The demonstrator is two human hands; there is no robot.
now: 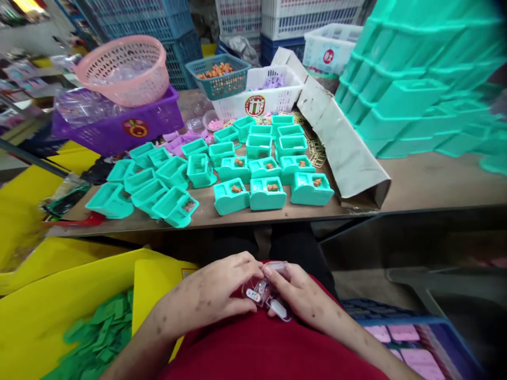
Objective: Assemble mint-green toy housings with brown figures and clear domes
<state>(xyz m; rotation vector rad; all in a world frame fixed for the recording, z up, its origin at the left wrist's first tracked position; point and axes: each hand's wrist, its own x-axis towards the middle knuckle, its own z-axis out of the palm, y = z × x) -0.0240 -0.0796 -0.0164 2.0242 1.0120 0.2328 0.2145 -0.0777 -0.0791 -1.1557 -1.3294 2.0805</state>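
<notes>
Close to my red shirt, both hands meet over small clear plastic parts (259,293) with whitish rounded ends. My left hand (232,282) is closed, its fingertips pinching at the left side of these parts. My right hand (297,290) is wrapped round them from the other side, and one clear piece (279,310) sticks out below its fingers. The exact shape of the parts is partly hidden by my fingers. On the table beyond stand several turquoise plastic boxes (267,192), some with a small orange-brown figure (272,187) inside.
A long white cardboard piece (336,132) lies right of the boxes, beside tall turquoise stacks (415,89). Behind are a purple crate (114,126), a pink basket (122,89), a teal basket (217,84) and a white basket (233,108). Green pieces (103,332) fill a yellow container lower left.
</notes>
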